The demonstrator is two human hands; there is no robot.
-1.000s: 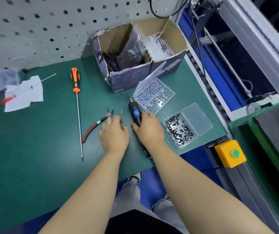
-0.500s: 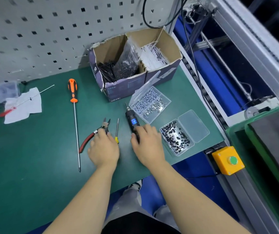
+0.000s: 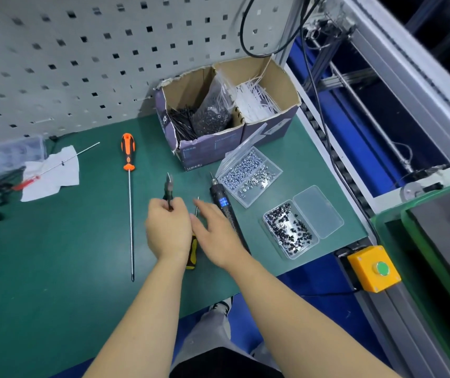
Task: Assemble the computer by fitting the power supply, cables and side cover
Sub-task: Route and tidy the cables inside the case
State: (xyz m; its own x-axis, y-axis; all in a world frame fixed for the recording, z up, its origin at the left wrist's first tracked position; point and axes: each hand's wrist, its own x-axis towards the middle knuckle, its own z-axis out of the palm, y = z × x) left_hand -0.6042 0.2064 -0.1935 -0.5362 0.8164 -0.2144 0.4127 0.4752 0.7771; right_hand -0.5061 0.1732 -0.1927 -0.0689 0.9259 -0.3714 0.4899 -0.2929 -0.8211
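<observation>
On the green counter [image 3: 54, 268] I count two open clear screw trays, one cardboard box [image 3: 226, 113], one long orange screwdriver [image 3: 129, 170]; my left hand [image 3: 168, 230] has its fingers curled round the cutters [image 3: 168, 186], tips pointing away; my right hand [image 3: 215, 236] hovers loosely spread between a small yellow-handled screwdriver [image 3: 192, 252] and the black electric driver [image 3: 222, 203], gripping neither.

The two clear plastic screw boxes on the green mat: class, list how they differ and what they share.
The far box holds silvery screws in two compartments; the near box holds black screws in one. The far box's lid stands tilted up; the near box's lid lies flat open. Both are clear, open, and untouched by either hand.
</observation>
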